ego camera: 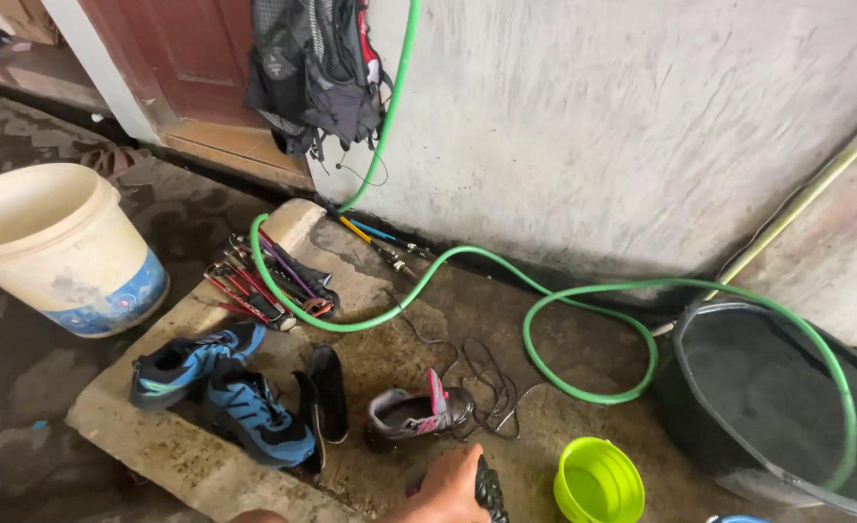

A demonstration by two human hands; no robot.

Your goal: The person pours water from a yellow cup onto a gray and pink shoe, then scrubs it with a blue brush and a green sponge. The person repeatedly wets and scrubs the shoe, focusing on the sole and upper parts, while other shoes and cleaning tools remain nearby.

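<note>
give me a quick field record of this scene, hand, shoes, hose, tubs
hand: one hand at the bottom edge, gripping a dark object; which hand, cannot tell
nearest: grey shoe with pink lining
shoes: blue pair on concrete slab
hose: green hose looping from wall into black tub
bowl: green bowl
bucket: cream bucket, left

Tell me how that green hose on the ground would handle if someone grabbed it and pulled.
The green hose lies in loose loops, so it is probably flexible and would drag and uncoil rather than lift stiffly. The concrete slab looks wet, so the hose may be slippery. One end hangs over the rim of the black tub, so a pull would likely tug it out.
</note>
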